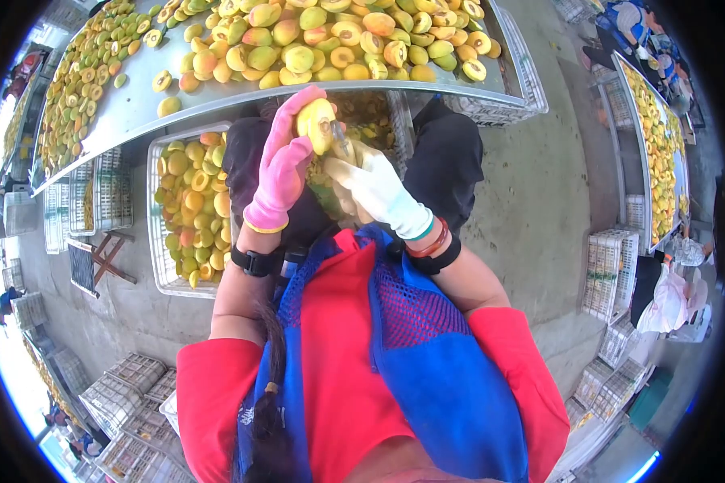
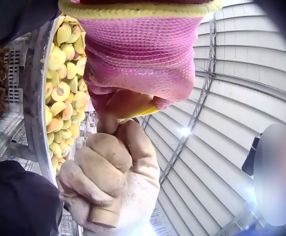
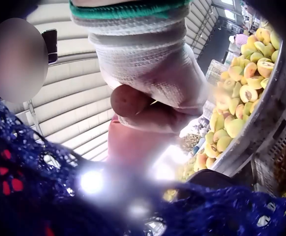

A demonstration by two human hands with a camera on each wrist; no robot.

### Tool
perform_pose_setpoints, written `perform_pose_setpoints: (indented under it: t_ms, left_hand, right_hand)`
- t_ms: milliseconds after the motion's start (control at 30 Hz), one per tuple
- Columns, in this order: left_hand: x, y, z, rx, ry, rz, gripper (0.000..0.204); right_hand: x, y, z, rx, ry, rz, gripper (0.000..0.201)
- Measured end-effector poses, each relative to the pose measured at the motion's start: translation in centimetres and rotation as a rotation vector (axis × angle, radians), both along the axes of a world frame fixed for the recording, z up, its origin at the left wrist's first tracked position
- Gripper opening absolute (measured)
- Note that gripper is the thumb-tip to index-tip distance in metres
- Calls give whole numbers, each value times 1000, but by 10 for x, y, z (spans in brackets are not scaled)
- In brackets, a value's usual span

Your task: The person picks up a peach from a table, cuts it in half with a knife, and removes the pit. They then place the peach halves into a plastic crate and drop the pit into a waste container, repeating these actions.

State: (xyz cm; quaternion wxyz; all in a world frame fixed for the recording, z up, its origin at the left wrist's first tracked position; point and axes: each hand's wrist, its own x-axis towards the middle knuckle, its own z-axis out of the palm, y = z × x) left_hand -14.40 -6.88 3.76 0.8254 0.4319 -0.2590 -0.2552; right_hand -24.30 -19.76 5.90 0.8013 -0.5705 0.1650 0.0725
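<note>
My left hand (image 1: 280, 165), in a pink glove, grips a yellow peach half (image 1: 314, 127) just off the near edge of the sorting table. The brown pit area of its cut face is turned toward my right hand. In a white glove, my right hand (image 1: 379, 181) holds a pitting tool with its metal end (image 1: 341, 145) right at the cut face. The tool's wooden handle (image 2: 105, 216) pokes out below the curled fingers in the left wrist view. Its rounded end also shows in the right wrist view, while the glove hides the rest.
Many peach halves (image 1: 298, 58) lie on the metal table (image 1: 217, 103) in front. A white crate (image 1: 158, 266) full of fruit stands left of my legs, with a folding stool (image 1: 97, 262) farther left. Another crate with scraps (image 1: 379, 121) sits below the table between my knees.
</note>
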Motion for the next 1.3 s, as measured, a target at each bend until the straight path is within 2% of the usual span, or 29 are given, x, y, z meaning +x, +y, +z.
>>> perform_pose_setpoints:
  t_ms: [133,233,300,400,467,600,667,700,800,833,900,1000,1100,1200,1267,1300]
  left_hand:
    - [-7,-5,7,0,35,-46,56]
    - [-14,-22,0,-99,105,108,48]
    - [-19,-28,-2,-85,35,137,41]
    - [-24,-30,-4,-71,-62,194,33]
    - [-28,-35,-5,-95,-116,258,32]
    - [-21,-32,-7,-58,-202,185,32]
    - [-15,-25,-2,31,-190,101,32]
    - [-14,-25,5,69,-221,122,32]
    - [-18,-30,16,173,25,183,29]
    - [-19,-31,18,220,44,263,29]
    - [-20,-26,22,196,35,250,29]
    - [-16,-21,16,193,-56,189,30]
    - [-7,-14,3,170,-219,111,30]
    - [-5,-8,7,232,-364,49,29]
    - [-9,-8,10,216,-137,-20,29]
    - [-8,-9,9,217,-156,16,29]
  right_hand:
    - [-2,1,-2,4,-40,-66,13]
    - [-6,1,-1,-21,-31,-52,13]
    - [-9,0,-12,-60,-77,-10,19]
    - [-6,-1,-16,-326,-175,7,18]
    - [-9,-2,-9,-117,-117,72,18]
    - [-6,-16,6,352,89,201,13]
    - [-6,-12,6,156,-20,149,13]
    - [-8,-10,6,59,-70,120,12]
    - [-1,-6,-11,-210,-325,94,12]
    - [-2,-7,-6,-92,-193,147,13]
    - [-7,-11,9,146,78,249,13]
    - [-7,-14,11,255,139,331,13]
    - [-10,-15,9,254,88,441,13]
    - [-12,-18,5,269,117,439,16]
    - [-11,-16,8,238,153,429,17]
    - [-10,-15,5,224,143,425,17]
